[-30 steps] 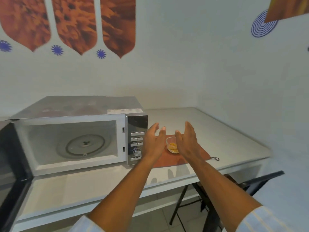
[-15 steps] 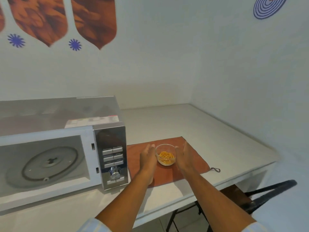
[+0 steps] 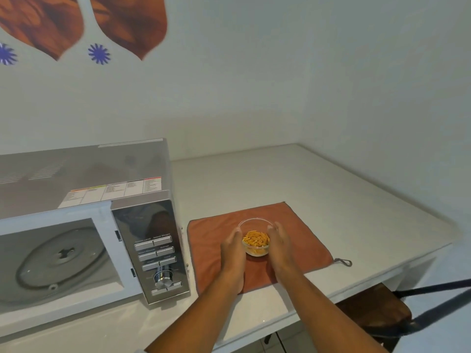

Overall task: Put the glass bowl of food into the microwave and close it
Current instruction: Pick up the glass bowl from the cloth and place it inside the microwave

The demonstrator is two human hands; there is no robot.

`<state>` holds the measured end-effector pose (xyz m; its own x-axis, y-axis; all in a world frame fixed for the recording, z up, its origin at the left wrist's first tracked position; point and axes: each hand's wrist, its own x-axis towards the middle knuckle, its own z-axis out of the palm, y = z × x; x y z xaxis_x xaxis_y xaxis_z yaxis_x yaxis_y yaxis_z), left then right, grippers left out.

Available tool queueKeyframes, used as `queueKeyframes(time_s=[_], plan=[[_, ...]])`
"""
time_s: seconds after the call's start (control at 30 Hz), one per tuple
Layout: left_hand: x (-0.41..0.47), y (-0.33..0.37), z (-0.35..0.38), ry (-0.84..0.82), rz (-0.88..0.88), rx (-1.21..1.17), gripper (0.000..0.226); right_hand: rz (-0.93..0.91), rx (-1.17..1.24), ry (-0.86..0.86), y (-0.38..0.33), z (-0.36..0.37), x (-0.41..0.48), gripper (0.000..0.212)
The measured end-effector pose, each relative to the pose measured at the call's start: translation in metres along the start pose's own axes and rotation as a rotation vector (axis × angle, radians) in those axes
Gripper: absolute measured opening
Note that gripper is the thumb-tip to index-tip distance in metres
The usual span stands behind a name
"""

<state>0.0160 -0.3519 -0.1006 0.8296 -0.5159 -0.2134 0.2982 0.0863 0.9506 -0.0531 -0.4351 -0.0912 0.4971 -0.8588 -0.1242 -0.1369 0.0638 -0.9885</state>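
Both hands have closed in since half a second ago, and now they are pressing against the sides of the glass bowl (image 3: 255, 238). Nearest the camera, two bare forearms are reaching forward over the white counter (image 3: 344, 200). Beyond them the left hand (image 3: 232, 253) is cupping the bowl's left side and the right hand (image 3: 281, 247) is cupping its right, palms facing each other, fingers wrapped along the glass. The bowl is holding orange food pieces (image 3: 256, 239) and is sitting on a rust-coloured cloth (image 3: 300, 225). To the left, the microwave (image 3: 153, 225) is standing with its cavity open, showing the turntable (image 3: 60, 258). Farther back, orange and blue wall decorations (image 3: 99, 53) are hanging.
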Motion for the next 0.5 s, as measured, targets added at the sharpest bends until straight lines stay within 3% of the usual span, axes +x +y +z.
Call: queueKeyframes(time_s=[0.17,0.33,0.4,0.5], plan=[[0.002,-0.008,-0.002,-0.024,-0.048,-0.067,0.070,0.018,0.126,-0.019,0.001,-0.002,-0.005,0.058],[-0.029,0.004,-0.008,-0.033,-0.009,-0.065,0.074,0.014,0.142,-0.028,-0.015,-0.002,-0.040,0.050],[-0.043,0.007,-0.014,-0.040,-0.006,-0.078,0.078,-0.012,0.146,-0.017,-0.021,-0.002,-0.057,0.037],[-0.060,0.010,-0.027,-0.067,0.004,-0.052,0.100,-0.055,0.163,0.001,-0.029,-0.001,-0.083,0.038]])
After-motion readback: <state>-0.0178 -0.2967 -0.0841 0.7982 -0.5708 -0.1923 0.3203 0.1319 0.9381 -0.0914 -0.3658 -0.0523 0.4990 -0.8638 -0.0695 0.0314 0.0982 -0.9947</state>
